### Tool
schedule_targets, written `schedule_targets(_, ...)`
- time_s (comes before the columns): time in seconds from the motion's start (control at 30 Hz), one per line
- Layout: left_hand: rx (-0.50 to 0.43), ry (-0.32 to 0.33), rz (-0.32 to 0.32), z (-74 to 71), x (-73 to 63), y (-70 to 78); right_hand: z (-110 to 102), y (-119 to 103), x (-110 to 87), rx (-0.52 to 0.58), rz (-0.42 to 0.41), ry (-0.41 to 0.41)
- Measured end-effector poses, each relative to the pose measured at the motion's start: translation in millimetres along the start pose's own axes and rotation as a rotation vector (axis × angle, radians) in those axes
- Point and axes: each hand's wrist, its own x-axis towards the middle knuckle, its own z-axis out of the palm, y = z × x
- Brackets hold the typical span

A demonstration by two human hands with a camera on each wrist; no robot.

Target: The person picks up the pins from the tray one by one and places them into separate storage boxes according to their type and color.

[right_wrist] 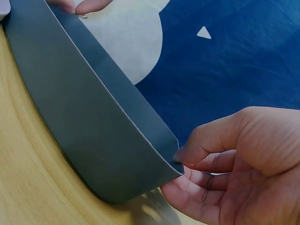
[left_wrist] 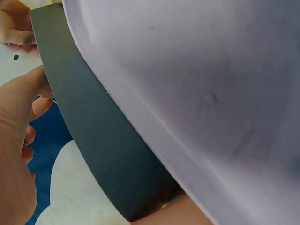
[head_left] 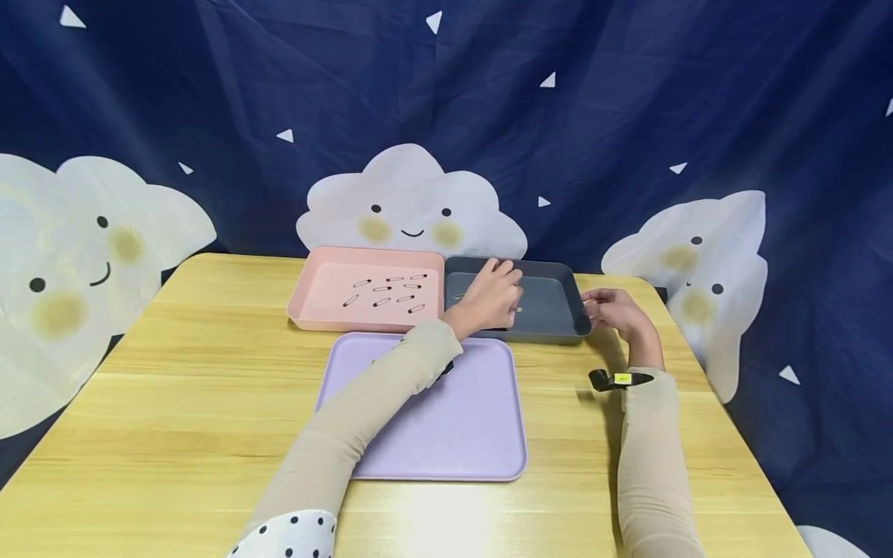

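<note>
My left hand (head_left: pixel 494 296) is over the dark grey tray (head_left: pixel 551 298), its thumb and fingers pinching a small gold safety pin (right_wrist: pixel 85 17) that the fingers mostly hide. Another pale gold pin (head_left: pixel 458 296) lies in the left part of that tray. With thumb inside and fingers outside, my right hand (right_wrist: pixel 229 164) grips the grey tray's rim at its right end. In the left wrist view, the left hand (left_wrist: pixel 16 136) shows beyond the grey tray's wall (left_wrist: pixel 89 122), and the right hand (left_wrist: pixel 16 28) is farther off at the top.
A pink tray (head_left: pixel 328 287) with several dark-headed safety pins (head_left: pixel 382 289) adjoins the grey tray on the left. In front lies a flat lilac tray (head_left: pixel 460 434), partly under the left forearm, with a small gold bit (head_left: pixel 373 361) near its far edge. A cloud-patterned curtain (head_left: pixel 412 93) hangs behind the wooden table (head_left: pixel 174 403).
</note>
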Motion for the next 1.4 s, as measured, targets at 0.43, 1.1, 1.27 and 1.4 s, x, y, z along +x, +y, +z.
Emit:
schedule_targets(0.43, -0.027, -0.112, -0.023, 2.6, -0.1, -1.2, 1, -6, -5.9, -0.002, -0.01, 0.0)
schedule_targets(1.1, -0.091, -0.2, -0.037, 13.5, -2.1, -6.1, 0, 11, 5.9, -0.039, -0.045, 0.028)
schedule_targets(1.27, -0.073, -0.205, -0.033, 14.8, -2.4, -6.7, 0, 12, 6.1, -0.031, -0.037, 0.029)
schedule_targets(1.4, -0.06, -0.201, -0.034, 14.4, -2.1, -7.2, 0, 10, 5.1, -0.023, -0.036, 0.024)
